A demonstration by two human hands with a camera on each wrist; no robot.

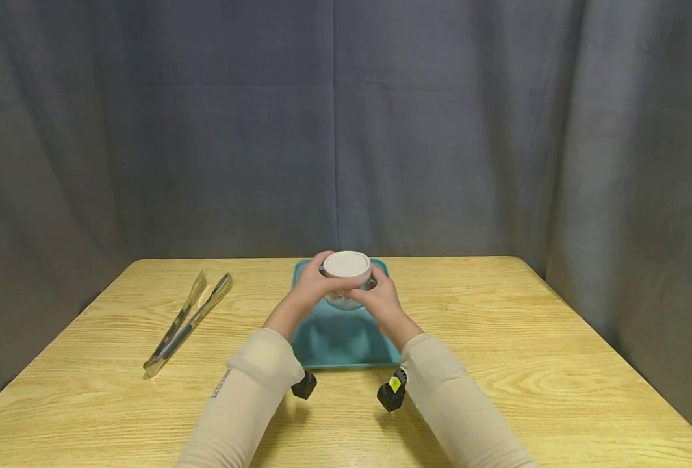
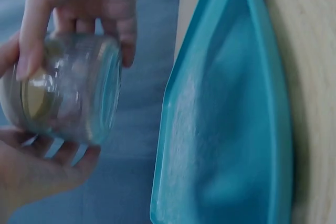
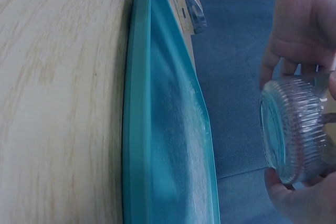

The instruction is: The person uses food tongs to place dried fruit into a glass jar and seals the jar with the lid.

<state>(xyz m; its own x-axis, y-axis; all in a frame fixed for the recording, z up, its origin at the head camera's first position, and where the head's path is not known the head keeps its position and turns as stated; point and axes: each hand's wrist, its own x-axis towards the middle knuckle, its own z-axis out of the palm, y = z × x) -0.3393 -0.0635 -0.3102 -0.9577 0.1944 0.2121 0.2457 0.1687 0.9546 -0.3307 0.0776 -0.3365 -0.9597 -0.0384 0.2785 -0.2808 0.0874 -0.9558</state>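
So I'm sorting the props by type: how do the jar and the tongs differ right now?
The jar is held up by both hands, left hand and right hand, above the teal tray; the tongs lie untouched on the table to the left. The jar is short, round, ribbed clear glass with a white lid; the tongs are long, thin and metal. Both look shiny.

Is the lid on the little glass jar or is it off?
On. The white round lid sits on top of the small ribbed glass jar, which both hands hold above the teal tray.
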